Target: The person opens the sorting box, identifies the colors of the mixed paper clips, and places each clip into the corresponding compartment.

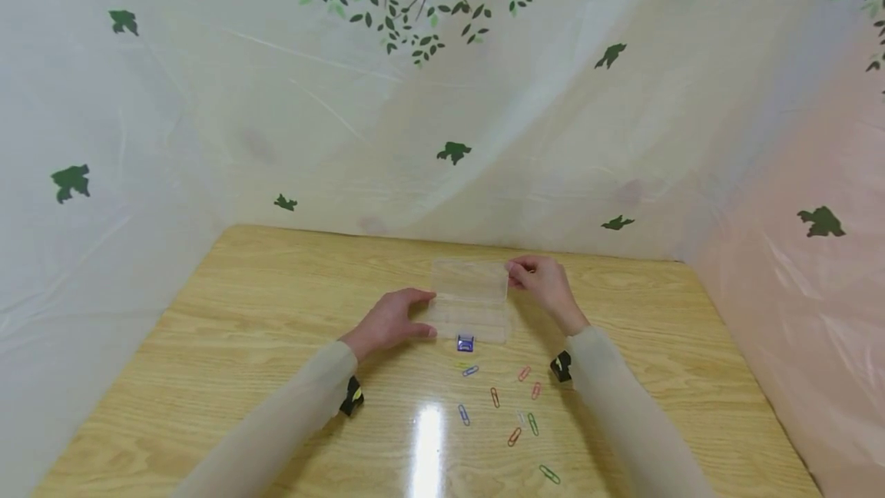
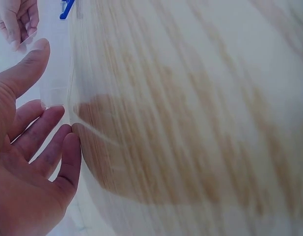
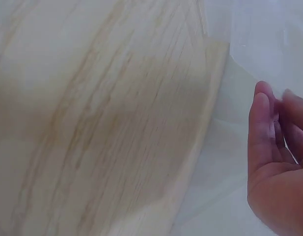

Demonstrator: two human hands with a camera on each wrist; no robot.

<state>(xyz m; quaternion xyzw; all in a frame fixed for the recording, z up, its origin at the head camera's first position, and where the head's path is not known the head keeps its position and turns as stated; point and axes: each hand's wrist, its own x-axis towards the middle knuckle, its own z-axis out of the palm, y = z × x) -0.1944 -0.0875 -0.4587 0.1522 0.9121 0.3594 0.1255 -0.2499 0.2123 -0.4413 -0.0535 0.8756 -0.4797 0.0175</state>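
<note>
sleeves (image 1: 286,417) cropped, box (image 3: 259,34) cropped in wrist views

Here's the clear plastic box (image 1: 477,323), lying open! Its see-through lid (image 1: 469,281) stretches beyond the base, blue clasp (image 1: 465,343) at the near edge.

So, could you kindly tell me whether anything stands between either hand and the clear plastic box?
Nothing visible does: the left hand touches the clear box at its left end, and the right hand pinches the right edge of its open lid. The paper clips on the near side are out of the way.
</note>
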